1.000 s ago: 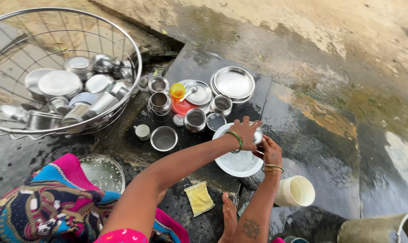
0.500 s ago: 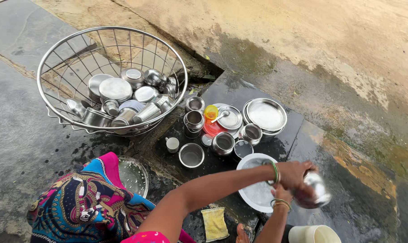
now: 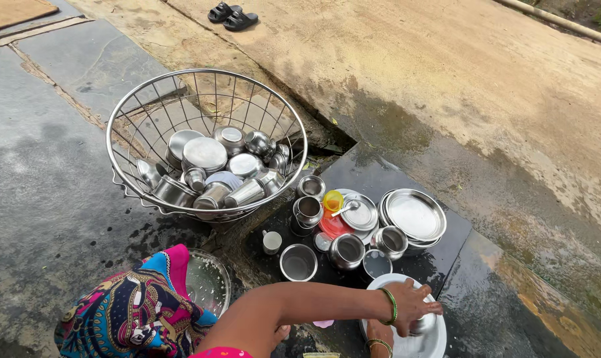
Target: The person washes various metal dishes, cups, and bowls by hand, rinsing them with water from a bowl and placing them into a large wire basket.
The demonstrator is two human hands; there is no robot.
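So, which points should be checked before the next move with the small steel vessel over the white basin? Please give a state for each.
1. Both hands on the small steel vessel: ok; left hand on top, right hand beneath.
2. Vessel over the white basin: ok.
3. Water in the basin: cannot tell.
4. Room in the wire basket for another piece: ok; the far half is bare.
5. Way to the basket free: not ok; steel cups and plates stand between.

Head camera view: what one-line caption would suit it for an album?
Both hands, left and right, hold a small steel pot over a white basin, beside steel dishes and a wire basket.
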